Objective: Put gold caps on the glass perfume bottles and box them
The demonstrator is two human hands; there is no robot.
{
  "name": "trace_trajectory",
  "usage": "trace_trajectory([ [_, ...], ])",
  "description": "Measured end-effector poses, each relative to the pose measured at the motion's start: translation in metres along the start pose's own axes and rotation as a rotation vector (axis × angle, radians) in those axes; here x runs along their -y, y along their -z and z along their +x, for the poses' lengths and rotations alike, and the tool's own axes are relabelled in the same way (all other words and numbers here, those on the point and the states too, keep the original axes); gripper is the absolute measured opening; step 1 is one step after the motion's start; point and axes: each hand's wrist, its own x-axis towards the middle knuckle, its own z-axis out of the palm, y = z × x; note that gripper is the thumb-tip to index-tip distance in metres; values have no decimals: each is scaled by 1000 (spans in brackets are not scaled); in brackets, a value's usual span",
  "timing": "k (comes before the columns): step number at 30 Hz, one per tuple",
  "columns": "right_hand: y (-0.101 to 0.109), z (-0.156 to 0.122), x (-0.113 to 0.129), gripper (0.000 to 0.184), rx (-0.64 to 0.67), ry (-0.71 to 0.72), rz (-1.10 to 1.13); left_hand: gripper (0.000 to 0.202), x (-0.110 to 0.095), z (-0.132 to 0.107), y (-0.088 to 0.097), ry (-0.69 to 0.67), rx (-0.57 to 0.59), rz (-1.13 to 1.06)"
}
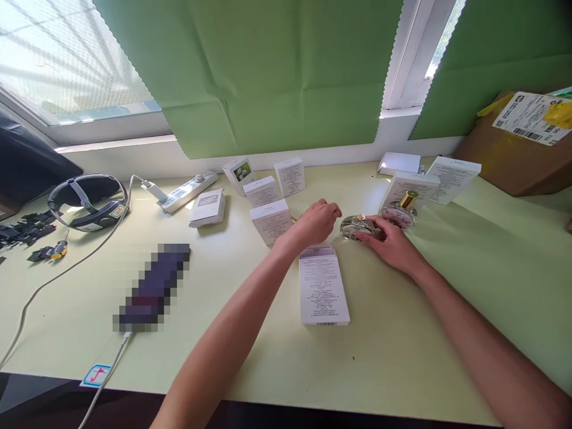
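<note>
Glass shines in the middle of the pale green table. It is a small round bottle, and it rests on the table just past the far end of a long white box that lies flat in front of us.

We see the right hand on the right side of the round bottle. Its fingers are wrapped on the glass and hold it. The left hand is just to the left of the bottle. Its fingers are curled in, close together. We cannot tell if they touch the bottle or pinch anything.

Right behind the right hand stands a second bottle with pink on it and a gold cap. Two big white boxes lean behind that one.

Next to the left hand stands a small white box. Two more like it stand a bit farther back, near the wall. One little box by the wall has a flower picture on it. A flat white box lies to the left of them, and a white power strip lies just behind that.

Far to the left we see a grey headband and a white cable that runs over the table. A brown cardboard box sits in the far right corner. Green paper covers part of the window.
</note>
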Motion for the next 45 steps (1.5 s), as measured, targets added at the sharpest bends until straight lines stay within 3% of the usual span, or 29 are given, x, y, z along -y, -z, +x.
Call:
trace_trajectory([
  [4, 0, 0, 1, 52, 4, -1, 3, 28, 5, 3, -5, 26, 51, -8],
  [9, 1, 0, 2, 51, 15, -10, 12, 23, 3, 5, -1, 29, -25, -87],
  [15, 0, 0, 3, 49, 13, 0, 34, 23, -9, 5, 0, 8, -214, -600],
  [18, 0, 0, 2, 50, 18, 21, 41, 28, -14, 6, -11, -33, -197, -809],
  [22, -1, 2, -2, 51, 7, 24, 6, 29, -17, 10, -25, -73, -167, -928],
  [33, -1, 1, -1, 47, 14, 31, 28, 25, -20, 8, -22, -90, -171, -755],
  [45, -1, 0, 0, 49, 26, 60, 12, 23, -23, 7, -21, -10, -164, -774],
])
